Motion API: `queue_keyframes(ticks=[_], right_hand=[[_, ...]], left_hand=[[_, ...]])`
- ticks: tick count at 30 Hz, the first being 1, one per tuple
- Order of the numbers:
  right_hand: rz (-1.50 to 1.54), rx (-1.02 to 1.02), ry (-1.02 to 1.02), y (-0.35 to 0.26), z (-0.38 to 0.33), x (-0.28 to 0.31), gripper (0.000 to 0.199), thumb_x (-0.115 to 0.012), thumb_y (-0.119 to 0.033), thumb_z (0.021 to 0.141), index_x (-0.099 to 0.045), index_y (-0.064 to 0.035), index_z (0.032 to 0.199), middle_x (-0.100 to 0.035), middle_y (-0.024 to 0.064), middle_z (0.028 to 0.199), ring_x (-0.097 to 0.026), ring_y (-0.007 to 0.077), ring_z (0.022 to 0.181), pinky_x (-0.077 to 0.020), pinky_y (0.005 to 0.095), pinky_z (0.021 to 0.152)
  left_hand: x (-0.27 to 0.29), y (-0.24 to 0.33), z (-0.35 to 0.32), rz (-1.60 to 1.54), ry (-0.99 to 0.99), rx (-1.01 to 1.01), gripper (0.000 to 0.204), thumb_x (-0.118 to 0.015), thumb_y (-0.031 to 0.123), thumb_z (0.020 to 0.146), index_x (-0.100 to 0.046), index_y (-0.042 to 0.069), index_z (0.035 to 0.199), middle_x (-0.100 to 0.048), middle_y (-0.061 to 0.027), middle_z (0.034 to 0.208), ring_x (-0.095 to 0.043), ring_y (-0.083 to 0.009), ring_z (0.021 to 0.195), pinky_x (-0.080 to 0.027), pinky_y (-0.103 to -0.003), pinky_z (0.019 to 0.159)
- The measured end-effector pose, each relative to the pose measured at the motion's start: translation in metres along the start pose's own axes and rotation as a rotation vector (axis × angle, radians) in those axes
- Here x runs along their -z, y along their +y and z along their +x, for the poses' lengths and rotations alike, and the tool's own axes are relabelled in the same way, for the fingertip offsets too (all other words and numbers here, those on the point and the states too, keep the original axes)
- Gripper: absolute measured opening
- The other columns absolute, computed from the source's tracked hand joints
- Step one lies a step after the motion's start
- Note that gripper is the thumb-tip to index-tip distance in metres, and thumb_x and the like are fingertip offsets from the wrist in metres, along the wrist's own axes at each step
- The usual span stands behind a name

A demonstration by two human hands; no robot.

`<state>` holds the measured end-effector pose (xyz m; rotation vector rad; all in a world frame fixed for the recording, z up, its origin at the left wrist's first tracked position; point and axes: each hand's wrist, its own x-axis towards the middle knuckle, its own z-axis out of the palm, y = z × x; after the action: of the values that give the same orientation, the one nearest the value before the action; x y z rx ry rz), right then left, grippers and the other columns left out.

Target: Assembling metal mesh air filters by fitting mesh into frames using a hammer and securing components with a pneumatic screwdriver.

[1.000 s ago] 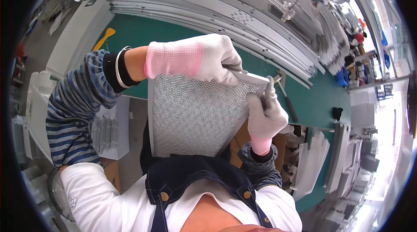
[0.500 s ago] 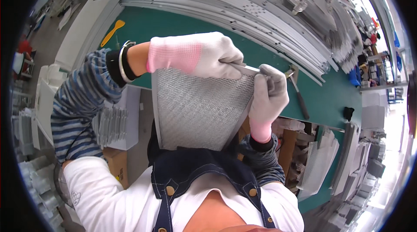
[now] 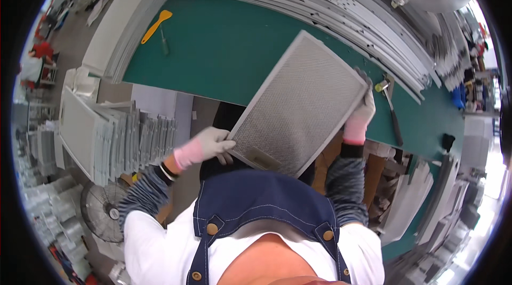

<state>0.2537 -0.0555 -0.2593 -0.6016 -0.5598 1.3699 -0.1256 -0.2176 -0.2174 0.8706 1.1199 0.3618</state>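
A rectangular metal mesh filter panel (image 3: 305,93) with a pale metal frame is held tilted between my gloved hands, over the near edge of the green table. My left hand (image 3: 209,145), in a white glove with a pink cuff, pinches its lower left corner, next to a small oblong handle plate (image 3: 260,158). At the right edge, near the upper right corner, my right hand (image 3: 362,108) grips the frame; some of its fingers are hidden behind the panel. A hammer (image 3: 391,108) with a yellowish head lies on the table just right of that hand.
Long metal profiles (image 3: 298,5) are stacked along the table's far side. On the green table (image 3: 213,39) lie a yellow scraper (image 3: 157,26) and a screwdriver (image 3: 164,42). Several framed panels (image 3: 114,135) stand at the left, near a fan (image 3: 106,211). More mesh sheets (image 3: 408,199) lean at lower right.
The panel has been turned and now lies slanted, more of it showing. My left hand has moved from its far edge down to the lower left corner. My right hand still holds the right side.
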Motion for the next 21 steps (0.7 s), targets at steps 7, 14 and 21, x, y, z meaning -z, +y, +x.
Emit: queue_keyframes(ticks=[7,14,21], right_hand=[[-0.041,0.368,-0.262,-0.069,0.059,-0.09,0.026,-0.043,-0.018,0.101,-0.057,0.0004,0.111,-0.063,0.0152,0.101,-0.058,0.025,0.099,-0.0413,0.0375,0.099],[-0.559,0.688,-0.002,-0.022,-0.038,-0.125,0.006,-0.058,-0.006,0.088,-0.059,-0.0002,0.087,-0.064,0.0081,0.092,-0.055,0.0148,0.085,-0.0393,0.0272,0.085],[-0.762,0.824,-0.428,-0.007,-0.102,-0.145,0.023,-0.073,-0.001,0.073,-0.065,-0.0079,0.093,-0.058,0.0066,0.083,-0.056,0.0252,0.083,-0.0472,0.0401,0.079]], left_hand=[[0.056,0.094,0.051,-0.544,0.29,-0.41,0.058,-0.047,0.043,0.1,-0.051,-0.01,0.123,-0.065,-0.0152,0.106,-0.068,-0.0178,0.084,-0.057,-0.027,0.073],[0.1,0.18,0.054,0.182,1.436,-1.334,0.024,-0.054,0.018,0.097,-0.06,0.0,0.11,-0.065,-0.0123,0.104,-0.063,-0.0187,0.093,-0.05,-0.031,0.083],[-0.062,0.155,0.048,1.277,0.705,-1.593,0.04,-0.068,0.044,0.074,-0.063,0.014,0.1,-0.058,-0.0005,0.09,-0.058,-0.0211,0.091,-0.043,-0.048,0.094]])
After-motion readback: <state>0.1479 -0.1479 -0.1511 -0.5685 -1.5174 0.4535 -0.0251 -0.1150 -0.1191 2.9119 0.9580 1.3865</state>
